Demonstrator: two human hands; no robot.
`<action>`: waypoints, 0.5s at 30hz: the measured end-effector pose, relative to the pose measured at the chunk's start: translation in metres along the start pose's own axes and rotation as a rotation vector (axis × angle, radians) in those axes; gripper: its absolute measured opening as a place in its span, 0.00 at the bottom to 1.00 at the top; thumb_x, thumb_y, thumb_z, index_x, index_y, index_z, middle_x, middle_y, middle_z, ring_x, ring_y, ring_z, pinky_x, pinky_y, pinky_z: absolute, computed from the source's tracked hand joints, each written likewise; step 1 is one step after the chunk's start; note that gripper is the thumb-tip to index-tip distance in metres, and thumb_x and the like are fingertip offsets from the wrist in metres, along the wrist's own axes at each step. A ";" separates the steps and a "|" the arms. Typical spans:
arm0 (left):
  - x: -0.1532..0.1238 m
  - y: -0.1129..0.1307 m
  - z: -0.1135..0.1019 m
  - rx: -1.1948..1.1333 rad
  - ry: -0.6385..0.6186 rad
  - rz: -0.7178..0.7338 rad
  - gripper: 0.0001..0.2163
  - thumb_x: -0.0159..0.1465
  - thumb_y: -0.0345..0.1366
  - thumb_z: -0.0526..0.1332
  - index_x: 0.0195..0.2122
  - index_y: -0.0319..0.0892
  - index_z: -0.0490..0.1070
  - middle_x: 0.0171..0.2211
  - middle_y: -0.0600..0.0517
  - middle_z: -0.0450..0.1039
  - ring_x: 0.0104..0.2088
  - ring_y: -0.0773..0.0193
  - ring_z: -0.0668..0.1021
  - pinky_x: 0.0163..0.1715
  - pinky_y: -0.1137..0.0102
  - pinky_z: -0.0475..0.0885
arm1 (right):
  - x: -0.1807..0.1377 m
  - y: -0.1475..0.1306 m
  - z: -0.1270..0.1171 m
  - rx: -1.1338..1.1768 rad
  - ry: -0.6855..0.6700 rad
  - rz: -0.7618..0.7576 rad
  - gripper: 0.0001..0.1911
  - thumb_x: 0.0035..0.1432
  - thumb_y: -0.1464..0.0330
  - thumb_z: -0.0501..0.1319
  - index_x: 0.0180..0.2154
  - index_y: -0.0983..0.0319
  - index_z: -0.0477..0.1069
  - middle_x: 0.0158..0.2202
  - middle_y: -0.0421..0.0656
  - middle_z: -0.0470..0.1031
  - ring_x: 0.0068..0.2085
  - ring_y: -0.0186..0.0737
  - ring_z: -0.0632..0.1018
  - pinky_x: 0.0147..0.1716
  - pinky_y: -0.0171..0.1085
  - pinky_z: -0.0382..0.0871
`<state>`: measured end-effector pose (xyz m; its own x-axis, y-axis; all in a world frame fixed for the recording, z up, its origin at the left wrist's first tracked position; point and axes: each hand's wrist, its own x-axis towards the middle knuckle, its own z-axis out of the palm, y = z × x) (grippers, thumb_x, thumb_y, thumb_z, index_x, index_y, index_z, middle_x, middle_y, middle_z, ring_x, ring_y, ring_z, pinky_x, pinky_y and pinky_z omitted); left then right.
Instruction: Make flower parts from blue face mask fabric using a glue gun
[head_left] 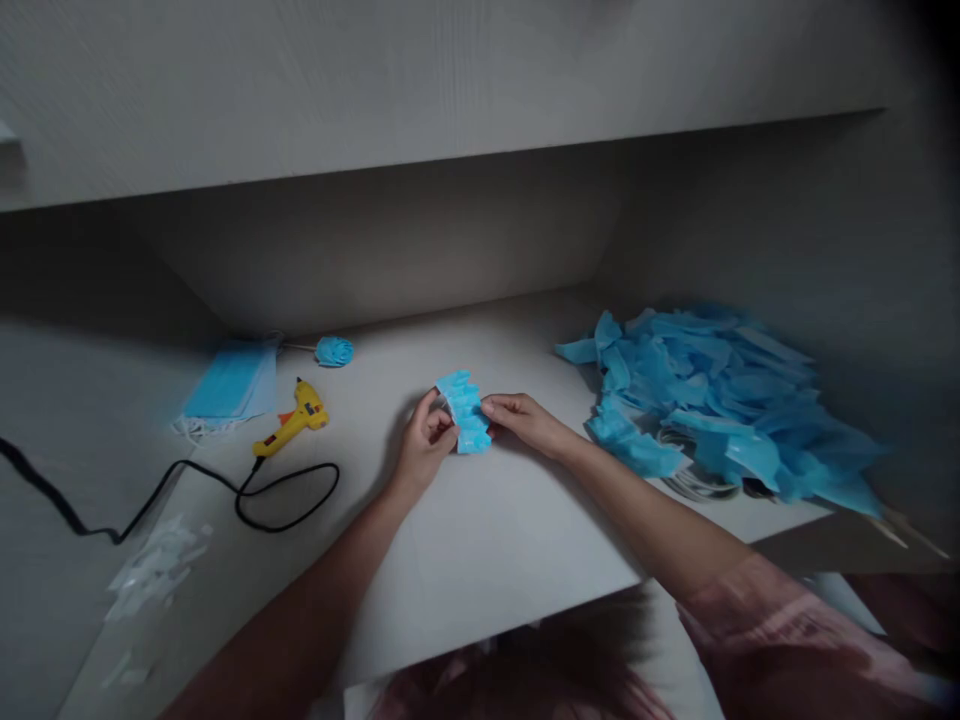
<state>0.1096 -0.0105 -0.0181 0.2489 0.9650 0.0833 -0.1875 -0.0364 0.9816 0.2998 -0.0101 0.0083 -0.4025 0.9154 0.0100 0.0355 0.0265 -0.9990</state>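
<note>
Pleated light-blue fabric strip (466, 412) is right of the yellow plastic glue gun (296, 422), its left edge pinched in the partly curled left hand (426, 440), its right edge between the right hand's (521, 420) closed thumb and fingertips, probably to keep the folds gathered. Farther right of the gun, the loose heap of blue fabric pieces (697, 380) lies presumably within easy reach.

Left hand (421, 442) just left of the grip, fingers (424, 404) curled in toward the thumb (451, 438); right hand (531, 424) just right of it, fingertips (490, 407) pinched. Left forearm (304, 585) slants up to the grip from lower left, right forearm (645, 508) from lower right, both bare, hands close but apart.
</note>
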 end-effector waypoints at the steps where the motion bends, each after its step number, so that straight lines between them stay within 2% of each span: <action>1: 0.000 -0.001 0.000 -0.007 0.006 0.004 0.35 0.54 0.34 0.66 0.62 0.39 0.54 0.26 0.58 0.67 0.28 0.69 0.71 0.30 0.75 0.67 | 0.000 -0.001 0.000 0.001 -0.017 0.006 0.21 0.56 0.51 0.61 0.30 0.65 0.70 0.24 0.37 0.66 0.26 0.31 0.66 0.30 0.33 0.60; 3: 0.001 -0.002 0.000 -0.021 0.016 0.012 0.35 0.53 0.34 0.66 0.61 0.40 0.54 0.27 0.58 0.67 0.28 0.70 0.71 0.30 0.75 0.67 | 0.000 -0.001 0.001 0.033 -0.048 -0.004 0.20 0.53 0.55 0.66 0.38 0.65 0.71 0.27 0.37 0.69 0.27 0.30 0.67 0.30 0.33 0.60; 5: 0.002 -0.003 0.000 -0.031 0.016 0.013 0.34 0.53 0.34 0.66 0.61 0.40 0.55 0.27 0.58 0.67 0.28 0.70 0.71 0.29 0.75 0.67 | 0.000 0.001 0.003 0.083 -0.070 -0.040 0.24 0.49 0.59 0.70 0.45 0.64 0.69 0.33 0.40 0.72 0.32 0.32 0.70 0.34 0.33 0.64; 7: 0.002 -0.004 0.001 -0.035 0.013 0.013 0.34 0.53 0.34 0.66 0.60 0.40 0.55 0.26 0.58 0.67 0.27 0.70 0.70 0.28 0.75 0.66 | 0.001 0.005 0.004 0.112 -0.081 -0.070 0.27 0.47 0.62 0.71 0.49 0.63 0.67 0.38 0.41 0.73 0.36 0.34 0.72 0.38 0.34 0.66; 11: 0.001 -0.002 0.002 -0.036 -0.015 0.007 0.33 0.53 0.34 0.65 0.60 0.39 0.56 0.28 0.57 0.69 0.29 0.69 0.72 0.30 0.74 0.67 | 0.002 0.011 0.002 0.130 -0.116 -0.072 0.25 0.50 0.64 0.69 0.49 0.63 0.67 0.36 0.40 0.72 0.35 0.33 0.72 0.38 0.34 0.66; 15: 0.000 0.003 0.001 -0.040 -0.012 -0.020 0.34 0.53 0.35 0.66 0.60 0.39 0.55 0.29 0.56 0.70 0.31 0.68 0.73 0.32 0.74 0.68 | 0.001 0.007 -0.003 0.115 -0.161 -0.048 0.24 0.53 0.63 0.68 0.50 0.63 0.67 0.30 0.36 0.69 0.28 0.29 0.67 0.31 0.31 0.63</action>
<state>0.1104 -0.0111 -0.0154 0.2647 0.9621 0.0661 -0.2198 -0.0065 0.9755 0.3023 -0.0079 0.0014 -0.5426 0.8379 0.0599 -0.0885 0.0139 -0.9960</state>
